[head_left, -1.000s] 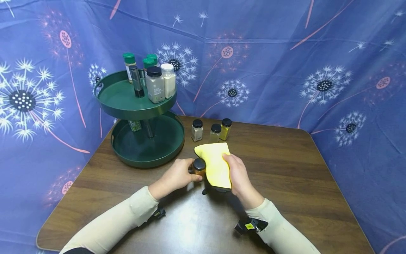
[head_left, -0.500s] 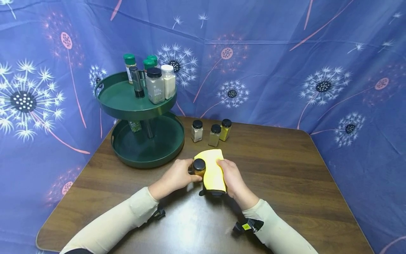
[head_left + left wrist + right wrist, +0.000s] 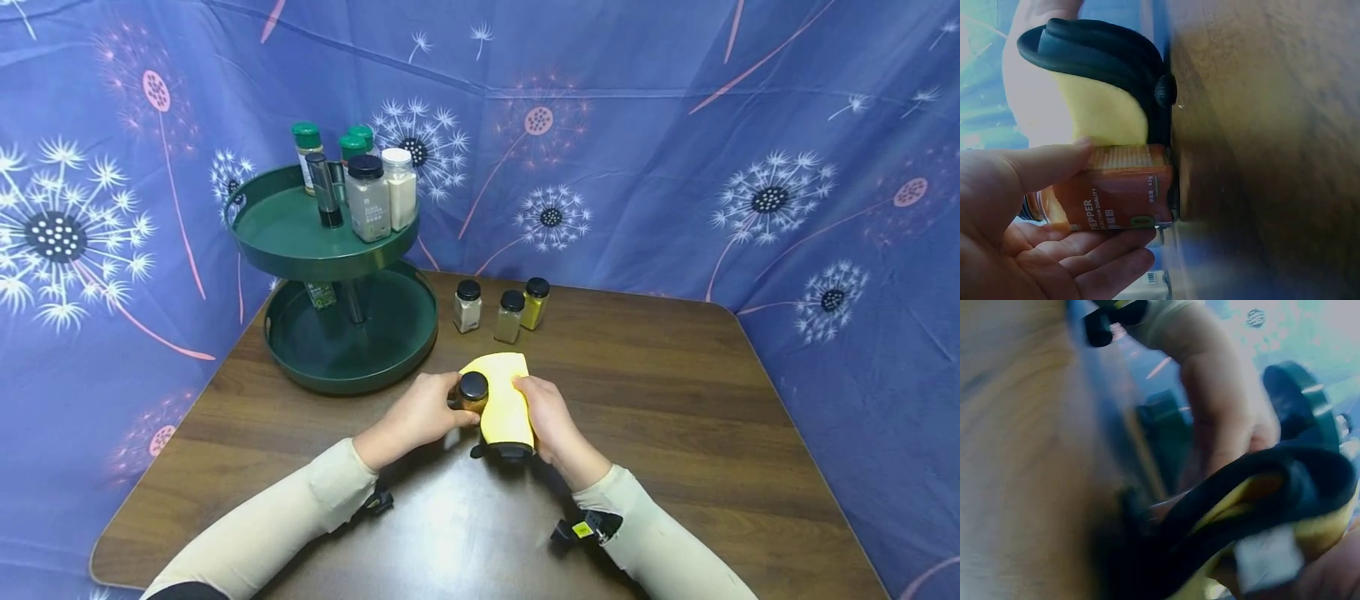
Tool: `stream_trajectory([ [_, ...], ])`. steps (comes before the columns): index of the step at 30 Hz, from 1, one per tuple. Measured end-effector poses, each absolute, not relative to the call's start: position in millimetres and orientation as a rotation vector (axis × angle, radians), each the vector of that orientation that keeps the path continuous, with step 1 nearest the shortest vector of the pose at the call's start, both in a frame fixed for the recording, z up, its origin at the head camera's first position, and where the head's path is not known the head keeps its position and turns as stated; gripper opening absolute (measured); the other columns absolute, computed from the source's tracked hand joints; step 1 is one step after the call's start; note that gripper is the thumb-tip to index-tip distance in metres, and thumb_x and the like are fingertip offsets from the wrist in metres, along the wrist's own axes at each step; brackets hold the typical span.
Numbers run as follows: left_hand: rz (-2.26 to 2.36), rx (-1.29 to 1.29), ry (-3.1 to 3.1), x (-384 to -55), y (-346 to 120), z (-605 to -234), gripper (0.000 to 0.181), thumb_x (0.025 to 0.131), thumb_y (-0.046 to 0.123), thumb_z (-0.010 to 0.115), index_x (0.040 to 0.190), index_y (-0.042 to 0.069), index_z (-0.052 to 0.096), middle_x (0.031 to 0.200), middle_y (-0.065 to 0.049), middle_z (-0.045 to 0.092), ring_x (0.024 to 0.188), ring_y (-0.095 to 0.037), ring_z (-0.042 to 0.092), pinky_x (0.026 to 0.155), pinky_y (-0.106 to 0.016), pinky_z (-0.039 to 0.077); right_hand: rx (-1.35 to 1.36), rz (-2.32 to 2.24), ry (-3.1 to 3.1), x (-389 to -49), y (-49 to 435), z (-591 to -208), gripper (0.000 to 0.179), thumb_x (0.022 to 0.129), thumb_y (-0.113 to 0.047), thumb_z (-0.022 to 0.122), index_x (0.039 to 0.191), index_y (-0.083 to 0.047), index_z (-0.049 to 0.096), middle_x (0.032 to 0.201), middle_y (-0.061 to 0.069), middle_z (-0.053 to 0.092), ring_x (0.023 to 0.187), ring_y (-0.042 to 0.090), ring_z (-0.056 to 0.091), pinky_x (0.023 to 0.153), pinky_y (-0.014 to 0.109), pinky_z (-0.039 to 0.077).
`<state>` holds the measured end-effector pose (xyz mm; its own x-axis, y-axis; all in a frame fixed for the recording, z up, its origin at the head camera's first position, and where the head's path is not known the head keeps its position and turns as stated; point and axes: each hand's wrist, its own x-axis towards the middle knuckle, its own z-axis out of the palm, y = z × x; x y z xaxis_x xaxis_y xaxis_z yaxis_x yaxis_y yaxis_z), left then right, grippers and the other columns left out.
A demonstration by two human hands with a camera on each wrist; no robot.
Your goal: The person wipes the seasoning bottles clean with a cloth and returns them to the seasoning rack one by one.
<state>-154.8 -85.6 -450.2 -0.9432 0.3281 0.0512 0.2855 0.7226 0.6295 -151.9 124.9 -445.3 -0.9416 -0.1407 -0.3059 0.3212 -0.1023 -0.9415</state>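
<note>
While left fingers (image 3: 1116, 269) pinch, the jar (image 3: 1116, 194) stands between.

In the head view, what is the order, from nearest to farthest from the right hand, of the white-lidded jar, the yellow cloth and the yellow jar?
1. Yellow cloth: in the right hand.
2. Yellow jar: on the table, beyond the hand.
3. White-lidded jar: on the upper tray, to the left.

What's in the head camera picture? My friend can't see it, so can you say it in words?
A person's left hand holds a small black-lidded jar at a wooden table, while the right hand holds a yellow cloth close beside it. Three more small jars stand farther back; a two-tier green tray with bottles is at the left.
</note>
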Motion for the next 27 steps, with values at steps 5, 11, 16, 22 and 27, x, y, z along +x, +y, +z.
stream_trajectory([
  [5, 1.020, 0.495, 2.862, -154.3, -86.4, -451.2, 0.040, 0.080, 0.037, 0.089, 0.108, 0.015, 0.071, 0.101, 0.002, 0.076, 0.097, -0.013, 0.071, 0.086, -0.037, 0.057, 0.209, -2.112, 1.880, -151.5, 122.3, -447.3, 0.030, 0.103, -0.023, 0.049, 0.108, 0.004, 0.061, 0.079, 0.008, 0.067, 0.067, 0.020, 0.068, 0.060, 0.035, 0.057],
  [11, 1.017, 0.517, 2.859, -155.1, -86.9, -449.8, 0.040, 0.079, 0.037, 0.088, 0.107, 0.016, 0.071, 0.097, 0.004, 0.075, 0.094, -0.011, 0.070, 0.084, -0.036, 0.057, 0.182, -2.148, 1.860, -146.8, 130.0, -422.5, 0.034, 0.101, -0.029, 0.051, 0.111, 0.002, 0.059, 0.079, 0.007, 0.066, 0.067, 0.021, 0.067, 0.059, 0.037, 0.056],
  [16, 1.001, 0.570, 2.860, -161.0, -89.4, -447.3, 0.041, 0.079, 0.035, 0.089, 0.108, 0.014, 0.070, 0.097, 0.003, 0.075, 0.094, -0.013, 0.069, 0.083, -0.036, 0.056, 0.156, -2.173, 1.819, -151.4, 135.3, -414.5, 0.029, 0.103, -0.028, 0.050, 0.107, -0.001, 0.059, 0.080, 0.007, 0.067, 0.068, 0.021, 0.069, 0.060, 0.038, 0.058],
  [22, 1.001, 0.646, 2.811, -166.9, -93.1, -446.9, 0.046, 0.080, 0.026, 0.088, 0.117, 0.009, 0.066, 0.105, -0.001, 0.073, 0.099, -0.017, 0.068, 0.088, -0.038, 0.054, 0.197, -2.191, 1.819, -158.4, 140.6, -418.7, 0.026, 0.102, -0.027, 0.052, 0.100, -0.003, 0.060, 0.078, 0.007, 0.066, 0.066, 0.020, 0.068, 0.059, 0.037, 0.057],
  [27, 1.050, 0.559, 2.774, -163.7, -91.3, -448.2, 0.064, 0.080, 0.034, 0.089, 0.128, 0.004, 0.060, 0.116, -0.007, 0.068, 0.109, -0.022, 0.065, 0.095, -0.041, 0.052, 0.186, -2.181, 1.819, -158.4, 143.4, -419.7, 0.028, 0.103, -0.028, 0.050, 0.104, -0.001, 0.059, 0.080, 0.006, 0.067, 0.069, 0.020, 0.068, 0.062, 0.037, 0.057],
])
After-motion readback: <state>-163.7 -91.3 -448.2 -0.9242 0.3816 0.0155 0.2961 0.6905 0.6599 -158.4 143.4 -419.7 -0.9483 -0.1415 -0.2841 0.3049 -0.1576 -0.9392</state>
